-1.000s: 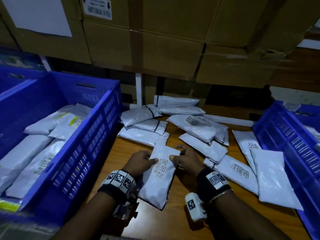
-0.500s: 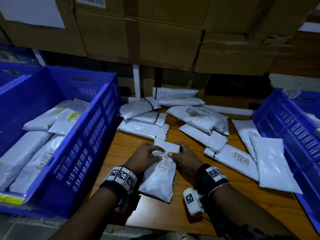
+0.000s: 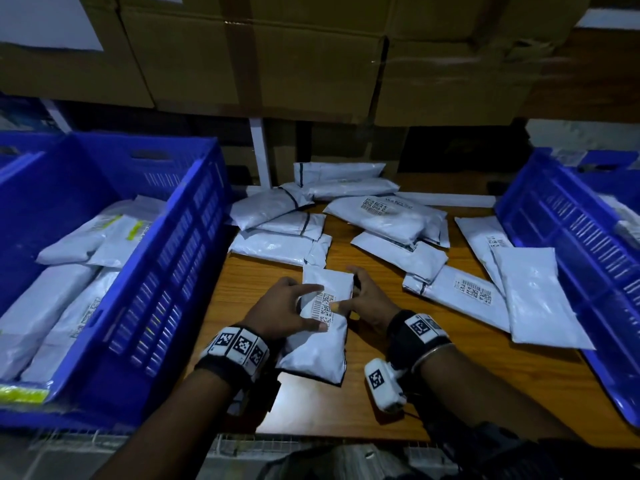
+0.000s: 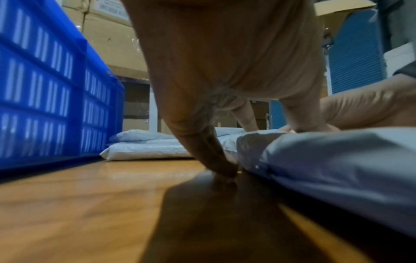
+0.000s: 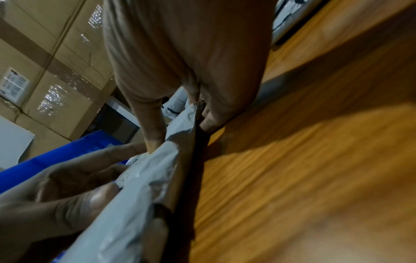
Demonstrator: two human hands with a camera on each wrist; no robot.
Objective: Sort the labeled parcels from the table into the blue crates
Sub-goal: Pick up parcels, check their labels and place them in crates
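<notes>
Parcel (image 3: 320, 336) drawn slightly nearer; both hands grip it. Left crate (image 3: 166, 258) holds white parcels; right crate (image 3: 571, 237) contents unclear.

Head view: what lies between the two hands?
One white plastic parcel with a barcode label, gripped by left hand and right hand; head view shows it.

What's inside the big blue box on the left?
The blue crate on the left holds several white parcels, some with yellow-green strips or barcode labels. They overlap, so anything beneath them, and most of the crate's floor, is hidden.
</notes>
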